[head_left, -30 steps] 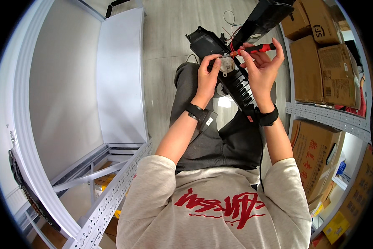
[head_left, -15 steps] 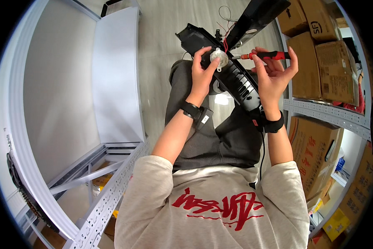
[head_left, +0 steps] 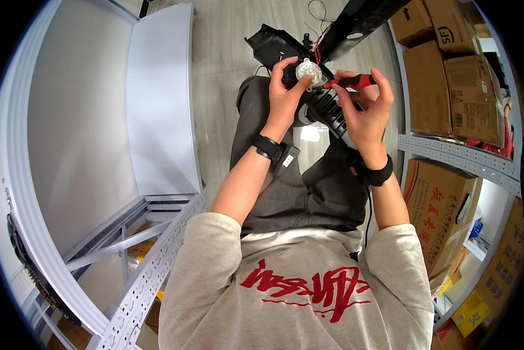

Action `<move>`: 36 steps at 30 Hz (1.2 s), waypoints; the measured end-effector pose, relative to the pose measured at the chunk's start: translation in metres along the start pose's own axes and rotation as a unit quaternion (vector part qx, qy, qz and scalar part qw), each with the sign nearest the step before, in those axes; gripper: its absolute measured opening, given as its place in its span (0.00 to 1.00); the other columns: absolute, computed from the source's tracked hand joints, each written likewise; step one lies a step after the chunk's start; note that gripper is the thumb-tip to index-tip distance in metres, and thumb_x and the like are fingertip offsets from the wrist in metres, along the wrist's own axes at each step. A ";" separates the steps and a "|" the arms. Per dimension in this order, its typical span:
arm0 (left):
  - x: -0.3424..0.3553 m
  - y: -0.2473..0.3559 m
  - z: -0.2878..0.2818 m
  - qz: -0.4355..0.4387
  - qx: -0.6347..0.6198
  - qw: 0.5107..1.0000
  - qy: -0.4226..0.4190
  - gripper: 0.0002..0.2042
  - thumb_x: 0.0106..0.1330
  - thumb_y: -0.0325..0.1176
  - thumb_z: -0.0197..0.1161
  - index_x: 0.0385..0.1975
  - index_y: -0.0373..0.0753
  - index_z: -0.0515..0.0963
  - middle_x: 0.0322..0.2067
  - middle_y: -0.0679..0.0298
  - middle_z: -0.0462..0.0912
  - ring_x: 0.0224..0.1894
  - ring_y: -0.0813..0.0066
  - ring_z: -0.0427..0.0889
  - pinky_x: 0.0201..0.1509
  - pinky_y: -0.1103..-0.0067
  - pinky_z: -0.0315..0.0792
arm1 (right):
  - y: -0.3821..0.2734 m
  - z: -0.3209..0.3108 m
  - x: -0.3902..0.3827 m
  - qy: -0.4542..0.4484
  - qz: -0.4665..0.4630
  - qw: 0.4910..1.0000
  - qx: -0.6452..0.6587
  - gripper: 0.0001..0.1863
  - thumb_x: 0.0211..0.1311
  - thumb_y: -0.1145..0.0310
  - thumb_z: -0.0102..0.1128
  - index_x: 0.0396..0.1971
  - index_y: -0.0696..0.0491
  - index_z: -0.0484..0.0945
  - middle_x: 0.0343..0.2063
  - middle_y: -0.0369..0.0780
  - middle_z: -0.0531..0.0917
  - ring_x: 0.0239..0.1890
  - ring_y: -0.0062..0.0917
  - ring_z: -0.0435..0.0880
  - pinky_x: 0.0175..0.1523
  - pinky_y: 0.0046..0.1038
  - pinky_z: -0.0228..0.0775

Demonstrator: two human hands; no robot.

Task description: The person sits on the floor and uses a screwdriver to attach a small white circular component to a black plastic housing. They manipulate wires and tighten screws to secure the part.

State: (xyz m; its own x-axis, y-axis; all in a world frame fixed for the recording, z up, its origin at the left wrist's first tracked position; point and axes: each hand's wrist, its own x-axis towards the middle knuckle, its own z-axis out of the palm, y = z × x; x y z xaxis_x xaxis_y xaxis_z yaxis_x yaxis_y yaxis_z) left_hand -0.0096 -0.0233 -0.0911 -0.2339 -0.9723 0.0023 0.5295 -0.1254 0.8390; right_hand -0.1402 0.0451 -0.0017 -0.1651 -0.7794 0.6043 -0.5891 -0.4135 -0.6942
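Note:
A round whitish part with small side tabs (head_left: 308, 70) is pinched between the thumb and fingers of my left hand (head_left: 286, 96). Red wires (head_left: 317, 53) run up from beside it. In my right hand (head_left: 367, 111) is a red and black screwdriver (head_left: 352, 81), held nearly level. Its tip points left and meets the lower right edge of the round part; exact contact is too small to tell. Under both hands lies a long black plastic housing with slots (head_left: 273, 46), slanting across my knees.
Another black panel (head_left: 358, 26) stands beyond the housing, with thin loose wires near it. Cardboard boxes (head_left: 426, 87) fill a metal shelf (head_left: 449, 149) on the right. To the left is a white shelf unit (head_left: 163, 105). Pale flooring (head_left: 221, 87) shows ahead.
My right hand has moved left, bringing the screwdriver tip from beside the round part to its lower edge. The round part has tilted and shifted slightly upward in my left hand.

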 end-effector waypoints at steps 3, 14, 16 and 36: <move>0.002 -0.002 -0.001 0.010 0.008 1.000 -0.004 0.24 0.65 0.22 0.67 0.60 0.38 0.69 0.50 0.62 0.79 0.49 0.77 0.80 0.55 0.79 0.76 | 0.000 0.001 0.002 -0.011 -0.004 1.000 -0.002 0.36 0.59 0.84 0.68 0.64 0.55 0.60 0.43 0.46 0.87 0.41 0.28 0.89 0.36 0.23 0.82; 0.004 -0.006 -0.007 0.016 0.068 0.998 0.005 0.24 0.64 0.25 0.70 0.59 0.40 0.70 0.49 0.63 0.79 0.47 0.78 0.80 0.52 0.81 0.75 | -0.012 0.008 0.019 -0.067 0.010 0.998 -0.006 0.33 0.58 0.79 0.70 0.63 0.52 0.70 0.48 0.43 0.86 0.44 0.28 0.89 0.38 0.25 0.84; 0.003 -0.008 -0.006 0.024 0.061 0.998 0.006 0.24 0.64 0.25 0.70 0.59 0.41 0.70 0.48 0.64 0.79 0.47 0.78 0.80 0.51 0.81 0.75 | -0.016 0.006 0.023 -0.069 0.028 0.997 0.000 0.32 0.58 0.78 0.71 0.63 0.51 0.71 0.48 0.42 0.86 0.45 0.28 0.88 0.38 0.24 0.84; 0.006 -0.013 -0.008 0.026 0.061 0.998 0.012 0.23 0.65 0.23 0.68 0.59 0.41 0.71 0.49 0.64 0.78 0.45 0.79 0.82 0.47 0.82 0.77 | -0.006 0.014 0.026 -0.053 0.028 0.996 -0.061 0.37 0.58 0.78 0.70 0.67 0.48 0.64 0.40 0.41 0.86 0.42 0.32 0.89 0.36 0.28 0.82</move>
State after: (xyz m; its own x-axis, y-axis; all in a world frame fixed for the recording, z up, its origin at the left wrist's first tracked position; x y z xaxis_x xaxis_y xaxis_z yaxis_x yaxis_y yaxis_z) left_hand -0.0112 -0.0293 -0.1065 -0.1880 -0.9815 0.0354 0.4369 -0.0513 0.8980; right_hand -0.1293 0.0210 0.0124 -0.1206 -0.8479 0.5163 -0.6741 -0.3119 -0.6696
